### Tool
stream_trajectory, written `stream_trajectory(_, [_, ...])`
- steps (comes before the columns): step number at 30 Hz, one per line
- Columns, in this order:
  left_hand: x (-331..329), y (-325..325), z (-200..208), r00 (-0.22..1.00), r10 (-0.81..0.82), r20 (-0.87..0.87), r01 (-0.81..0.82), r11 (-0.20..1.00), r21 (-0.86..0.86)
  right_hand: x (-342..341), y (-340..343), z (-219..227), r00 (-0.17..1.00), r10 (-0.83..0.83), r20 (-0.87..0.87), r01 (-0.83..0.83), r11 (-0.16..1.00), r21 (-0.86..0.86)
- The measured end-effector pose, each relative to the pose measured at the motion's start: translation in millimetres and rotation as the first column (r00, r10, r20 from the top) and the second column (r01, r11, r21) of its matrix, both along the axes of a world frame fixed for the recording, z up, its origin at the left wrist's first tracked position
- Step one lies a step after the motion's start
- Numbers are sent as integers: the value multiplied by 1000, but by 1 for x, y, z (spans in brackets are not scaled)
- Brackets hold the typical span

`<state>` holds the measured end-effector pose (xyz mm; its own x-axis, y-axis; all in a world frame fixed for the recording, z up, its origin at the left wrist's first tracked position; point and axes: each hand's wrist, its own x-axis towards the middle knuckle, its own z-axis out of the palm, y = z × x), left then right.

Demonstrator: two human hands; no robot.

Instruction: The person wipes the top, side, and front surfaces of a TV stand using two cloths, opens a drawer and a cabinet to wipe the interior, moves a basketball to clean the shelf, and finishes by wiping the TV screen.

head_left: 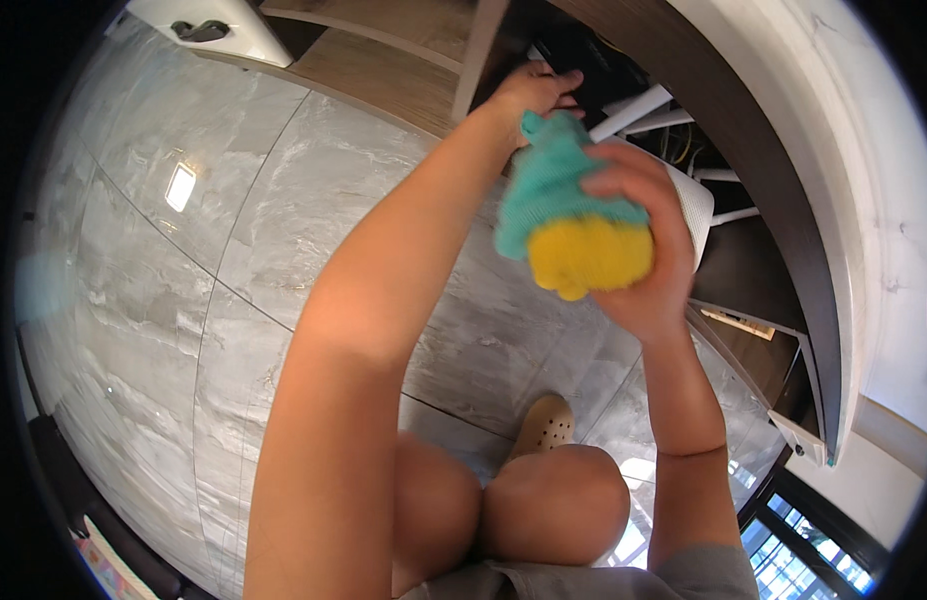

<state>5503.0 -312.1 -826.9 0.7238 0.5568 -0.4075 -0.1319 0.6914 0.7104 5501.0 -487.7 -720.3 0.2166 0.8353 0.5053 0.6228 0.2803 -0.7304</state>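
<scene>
My right hand (648, 225) is closed round a soft bundle of teal ribbed cloth (558, 190) with a fuzzy yellow part (590, 255) at its lower end. The bundle is slightly blurred, and its exact kind does not show. Farther ahead, my left hand (533, 100) reaches into the opening of a dark cabinet. Its fingers are bent against the edge of a black object (583, 60) there, and the teal cloth hangs close to its wrist. What those fingers hold is too dark to make out.
White rods or tubes (633, 112) stick out of the cabinet beside the cloth, with thin cables behind. A white textured panel (695, 210) stands right of my right hand. Wooden shelves (383, 70) lie at the far left. Grey marble tiles (253, 200) cover the floor, where a beige clog (545, 425) shows.
</scene>
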Motion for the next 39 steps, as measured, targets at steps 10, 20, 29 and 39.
stream_trajectory(10, [-12, -6, -7, 960, 33, 278, 2, 992, -125, 24, 124, -7, 607, -195, 770, 711, 566, -417])
stream_trajectory(20, [14, -13, -16, 980, 77, 185, -59, 993, -98, 90, 176, -39, 618, -451, 643, 769, 518, -376])
stream_trajectory(29, [-4, -19, -3, 903, 234, 361, -42, 883, -468, 48, 128, -48, 735, -328, 593, 621, 677, -395])
stream_trajectory(39, [-46, -30, 7, 958, 137, 253, -3, 884, -467, 8, 46, -18, 984, -162, -71, 90, 803, -589])
